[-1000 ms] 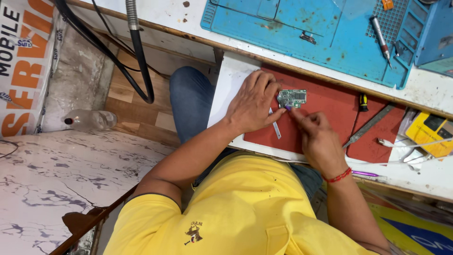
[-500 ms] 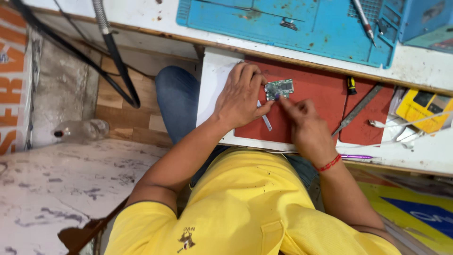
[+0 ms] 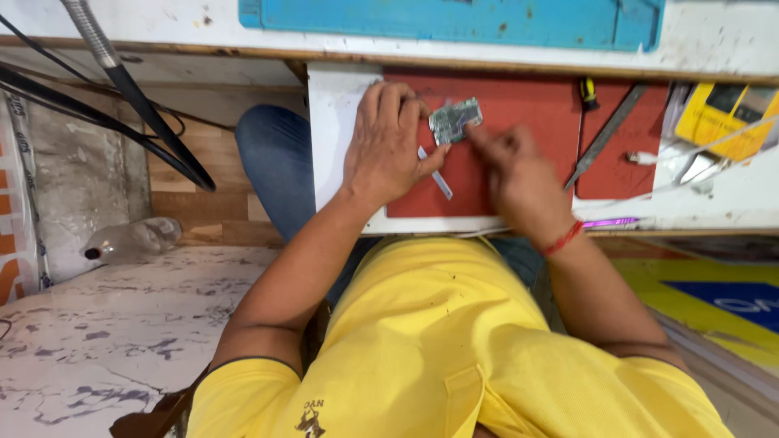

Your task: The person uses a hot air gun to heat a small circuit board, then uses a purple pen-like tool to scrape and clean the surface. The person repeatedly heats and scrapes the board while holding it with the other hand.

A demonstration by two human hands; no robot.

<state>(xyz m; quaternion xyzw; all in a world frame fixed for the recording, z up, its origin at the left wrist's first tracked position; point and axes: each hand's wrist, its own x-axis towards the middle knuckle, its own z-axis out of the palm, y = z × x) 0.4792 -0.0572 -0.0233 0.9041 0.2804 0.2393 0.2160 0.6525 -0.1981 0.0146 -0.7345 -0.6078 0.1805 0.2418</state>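
Closest in, it's all yellow shirt and two forearms reaching up to the bench. Left hand (image 3: 389, 146) lies over the white sheet (image 3: 337, 138) at the edge of the red mat (image 3: 527, 109), fingers curled round the left end of a small green circuit board (image 3: 454, 120) to pin it there, with a thin grey tool (image 3: 434, 174) poking out from under the thumb at about 5 o'clock. Right hand (image 3: 515, 166) is bunched, fingertips at the board's 4 o'clock corner — can't tell if it's pinching anything (too blurred).

My read: this is the hold-and-probe stage on the board. Whatever comes next wants the left hand steady and a fine, light touch from the right.

Farther out: a metal file (image 3: 604, 138) at 3 o'clock, a yellow meter (image 3: 722, 109) beyond it, and the blue mat (image 3: 454, 20) at 12.

Versus half a second ago, the camera has drifted — less blue mat in view — but the hands and the board haven't really shifted on the red mat.
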